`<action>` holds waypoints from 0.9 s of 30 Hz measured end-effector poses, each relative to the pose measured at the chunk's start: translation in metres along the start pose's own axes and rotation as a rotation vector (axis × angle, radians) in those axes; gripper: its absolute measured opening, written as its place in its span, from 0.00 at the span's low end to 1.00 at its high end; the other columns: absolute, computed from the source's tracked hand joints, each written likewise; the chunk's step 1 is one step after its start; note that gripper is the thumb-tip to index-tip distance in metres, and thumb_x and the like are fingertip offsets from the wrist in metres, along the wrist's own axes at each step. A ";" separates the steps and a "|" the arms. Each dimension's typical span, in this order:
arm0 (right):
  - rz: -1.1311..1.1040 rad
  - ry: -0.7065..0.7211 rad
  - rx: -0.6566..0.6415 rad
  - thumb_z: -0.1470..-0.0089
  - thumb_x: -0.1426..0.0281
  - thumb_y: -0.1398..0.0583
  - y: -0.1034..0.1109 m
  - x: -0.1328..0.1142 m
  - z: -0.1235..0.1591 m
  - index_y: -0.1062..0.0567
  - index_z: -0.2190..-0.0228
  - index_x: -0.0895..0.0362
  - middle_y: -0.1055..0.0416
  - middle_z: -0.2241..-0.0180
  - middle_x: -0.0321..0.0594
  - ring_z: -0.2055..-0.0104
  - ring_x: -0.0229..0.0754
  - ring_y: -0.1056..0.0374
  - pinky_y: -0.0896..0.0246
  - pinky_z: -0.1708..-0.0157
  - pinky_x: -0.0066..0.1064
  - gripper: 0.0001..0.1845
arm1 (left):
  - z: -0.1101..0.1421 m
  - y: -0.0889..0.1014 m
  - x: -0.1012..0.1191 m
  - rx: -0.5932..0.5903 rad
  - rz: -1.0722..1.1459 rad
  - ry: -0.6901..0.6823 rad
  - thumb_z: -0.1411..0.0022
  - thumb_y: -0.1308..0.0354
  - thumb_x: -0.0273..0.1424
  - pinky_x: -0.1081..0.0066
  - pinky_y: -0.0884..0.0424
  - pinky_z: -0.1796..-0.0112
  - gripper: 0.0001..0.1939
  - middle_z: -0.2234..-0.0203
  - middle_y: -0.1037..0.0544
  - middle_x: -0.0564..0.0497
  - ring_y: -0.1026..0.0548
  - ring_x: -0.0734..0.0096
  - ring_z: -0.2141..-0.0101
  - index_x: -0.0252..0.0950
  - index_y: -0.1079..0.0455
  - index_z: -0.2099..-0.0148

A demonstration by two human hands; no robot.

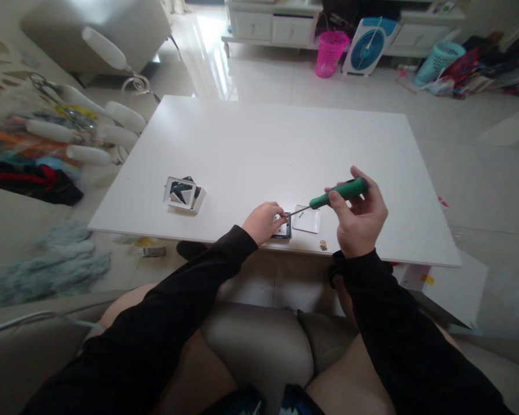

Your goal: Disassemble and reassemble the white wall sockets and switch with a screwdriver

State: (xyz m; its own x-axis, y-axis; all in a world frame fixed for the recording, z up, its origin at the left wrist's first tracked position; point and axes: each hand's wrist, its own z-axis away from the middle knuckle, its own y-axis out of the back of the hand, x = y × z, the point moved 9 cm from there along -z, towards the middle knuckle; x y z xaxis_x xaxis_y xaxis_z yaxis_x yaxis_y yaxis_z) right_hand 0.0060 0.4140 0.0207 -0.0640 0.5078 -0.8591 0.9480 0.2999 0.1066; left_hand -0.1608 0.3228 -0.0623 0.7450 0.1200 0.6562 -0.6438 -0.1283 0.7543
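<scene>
My right hand (363,222) grips a screwdriver (339,193) with a green handle, its thin metal shaft slanting down to the left. Fingers pinched together, my left hand (266,222) is at the shaft's tip; what they hold, if anything, is too small to make out. Beneath those fingers lies a small black-framed part with a white middle (284,229), partly hidden by the hand. Just right of it is a shallow white square cover (307,220) with a tiny screw-like piece on it.
White frames and dark plates (184,195) are stacked on the left of the white table (277,144). A small yellow sticker (323,245) is near its front edge. Beyond, on the floor, stand a pink basket (328,55) and a blue fan (367,47).
</scene>
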 end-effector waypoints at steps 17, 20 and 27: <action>0.095 0.088 -0.022 0.50 0.58 0.28 -0.013 -0.021 0.007 0.34 0.41 0.44 0.29 0.55 0.37 0.62 0.41 0.24 0.19 0.69 0.35 0.37 | 0.005 -0.007 0.021 -0.099 -0.189 -0.093 0.31 0.41 0.30 0.59 0.30 0.53 0.07 0.60 0.19 0.45 0.25 0.56 0.54 0.36 0.22 0.61; 0.092 0.105 0.014 0.50 0.59 0.28 -0.012 -0.026 0.008 0.33 0.44 0.45 0.30 0.57 0.36 0.63 0.41 0.24 0.20 0.71 0.32 0.35 | 0.004 -0.005 0.019 -0.074 -0.120 -0.074 0.33 0.38 0.31 0.59 0.29 0.52 0.04 0.59 0.19 0.46 0.24 0.57 0.54 0.37 0.23 0.58; 0.119 0.112 0.024 0.50 0.60 0.28 -0.012 -0.026 0.009 0.31 0.46 0.46 0.31 0.57 0.37 0.61 0.41 0.24 0.21 0.73 0.30 0.32 | 0.007 -0.006 -0.002 -0.133 -0.132 -0.024 0.49 0.25 0.36 0.56 0.30 0.45 0.35 0.48 0.24 0.40 0.27 0.50 0.46 0.35 0.32 0.41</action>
State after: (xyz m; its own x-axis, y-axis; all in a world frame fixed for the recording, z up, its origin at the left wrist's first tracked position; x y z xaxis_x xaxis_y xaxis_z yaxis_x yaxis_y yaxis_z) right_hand -0.0004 0.3898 0.0372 0.0162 0.6259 -0.7797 0.9581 0.2134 0.1912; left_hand -0.1574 0.3165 -0.0678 0.8277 0.1034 0.5516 -0.5561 0.0185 0.8309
